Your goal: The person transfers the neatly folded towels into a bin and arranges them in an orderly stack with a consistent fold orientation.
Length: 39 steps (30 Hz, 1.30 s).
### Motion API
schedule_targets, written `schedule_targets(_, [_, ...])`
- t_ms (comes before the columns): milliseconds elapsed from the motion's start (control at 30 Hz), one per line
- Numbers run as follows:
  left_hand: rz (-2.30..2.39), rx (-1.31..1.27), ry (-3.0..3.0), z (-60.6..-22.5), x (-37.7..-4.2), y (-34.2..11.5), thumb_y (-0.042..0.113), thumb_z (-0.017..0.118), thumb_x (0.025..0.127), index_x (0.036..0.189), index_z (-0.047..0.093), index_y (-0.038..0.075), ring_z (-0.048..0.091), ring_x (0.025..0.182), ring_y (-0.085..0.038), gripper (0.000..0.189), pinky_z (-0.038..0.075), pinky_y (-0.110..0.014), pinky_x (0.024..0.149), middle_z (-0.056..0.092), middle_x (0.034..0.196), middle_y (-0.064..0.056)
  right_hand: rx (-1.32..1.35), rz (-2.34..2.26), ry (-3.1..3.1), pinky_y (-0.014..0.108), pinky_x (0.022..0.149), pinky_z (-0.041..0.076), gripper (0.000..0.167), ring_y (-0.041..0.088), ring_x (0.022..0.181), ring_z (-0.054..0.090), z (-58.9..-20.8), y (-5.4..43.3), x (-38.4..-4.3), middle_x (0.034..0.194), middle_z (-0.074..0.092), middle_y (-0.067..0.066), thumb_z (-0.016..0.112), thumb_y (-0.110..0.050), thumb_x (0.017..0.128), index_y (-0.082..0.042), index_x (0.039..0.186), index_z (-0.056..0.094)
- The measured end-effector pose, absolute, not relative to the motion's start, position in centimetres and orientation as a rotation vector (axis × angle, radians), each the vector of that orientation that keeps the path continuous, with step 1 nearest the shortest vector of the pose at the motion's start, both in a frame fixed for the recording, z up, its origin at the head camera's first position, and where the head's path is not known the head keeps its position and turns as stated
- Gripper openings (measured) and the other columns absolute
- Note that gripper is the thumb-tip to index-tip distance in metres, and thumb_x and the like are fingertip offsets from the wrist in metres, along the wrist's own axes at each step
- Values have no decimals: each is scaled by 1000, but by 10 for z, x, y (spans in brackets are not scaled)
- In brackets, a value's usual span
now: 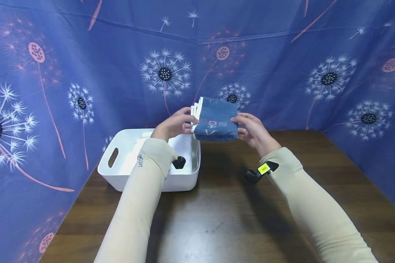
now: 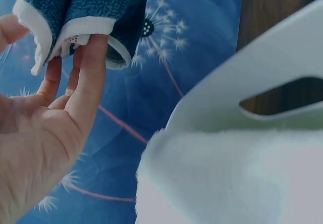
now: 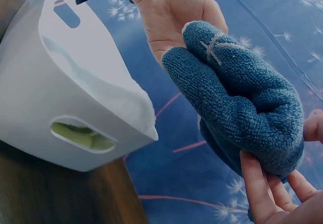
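A folded blue towel point(image 1: 217, 113) with white hemmed edges and small printed characters is held up above the table, near the basket's right end. My left hand point(image 1: 172, 126) pinches its white-edged left end, thumb in front and fingers behind. At the opposite end, my right hand point(image 1: 254, 133) grips the towel between thumb and fingers. The right wrist view shows thick, rounded folds of terry cloth point(image 3: 237, 93). Below my left hand stands a white basket point(image 1: 181, 184), with fluffy white cloth point(image 2: 217, 178) inside it.
The brown wooden table point(image 1: 223, 212) extends in front and to the right. A blue dandelion-print curtain point(image 1: 118, 73) hangs behind and along both sides. Something yellow-green point(image 3: 83, 135) shows through the basket's handle slot.
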<state>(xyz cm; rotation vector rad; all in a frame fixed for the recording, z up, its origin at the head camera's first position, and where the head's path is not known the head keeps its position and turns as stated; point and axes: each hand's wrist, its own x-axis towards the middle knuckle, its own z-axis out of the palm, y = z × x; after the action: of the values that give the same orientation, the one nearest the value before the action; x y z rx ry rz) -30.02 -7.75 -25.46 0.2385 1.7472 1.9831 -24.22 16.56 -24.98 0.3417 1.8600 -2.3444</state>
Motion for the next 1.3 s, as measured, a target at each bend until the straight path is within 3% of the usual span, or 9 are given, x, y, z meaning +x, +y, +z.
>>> schedule_targets(233, [2003,208,1754,-254,-298,-98,-5,54,84,140,30,13,61,87,-24,64,53,-35,73,52,113,-16,309,-2317,1877,27,58,46,33,15,60,47,-247,148,-247,111,39,3,65,-10,85,-17,113,50])
schedule_targets(500, [1969,150,1819,-254,-296,-123,-3,54,84,144,26,15,54,106,-29,69,48,-40,84,46,127,-17,287,-2294,1872,27,59,47,29,15,67,52,-252,122,-252,117,36,6,62,-9,86,-17,110,49])
schedule_targets(633, [1947,124,1847,-252,-294,-137,-2,54,84,146,20,16,49,113,-30,74,47,-41,86,41,132,-16,260,-2298,1856,27,56,48,28,15,63,56,-256,108,-254,110,41,8,62,-8,85,-16,108,47])
schedule_targets(767, [1940,103,1866,-250,-291,-151,-2,53,84,147,19,17,54,103,-26,74,50,-37,77,42,129,-15,249,-2298,1836,27,54,49,28,15,59,57,-257,96,-256,99,45,7,62,-5,84,-16,105,48])
schedule_targets(967, [1947,93,1875,-249,-287,-167,-3,53,83,146,20,15,60,84,-19,74,53,-33,67,45,120,-13,252,-2273,1847,27,55,49,32,15,60,57,-257,80,-257,101,44,7,63,-5,83,-15,109,48])
schedule_targets(1133, [1953,79,1881,-250,-284,-181,-4,51,82,145,21,12,60,80,-18,71,52,-32,65,48,112,-12,263,-2241,1853,26,55,48,40,16,66,57,-258,66,-258,105,45,8,64,-7,83,-13,119,47])
schedule_targets(1300, [1947,54,1904,-251,-280,-192,-4,51,81,145,19,11,58,80,-17,73,51,-32,67,49,110,-11,269,-2221,1862,27,59,47,39,17,72,56,-261,53,-259,104,45,6,64,-8,83,-14,117,48])
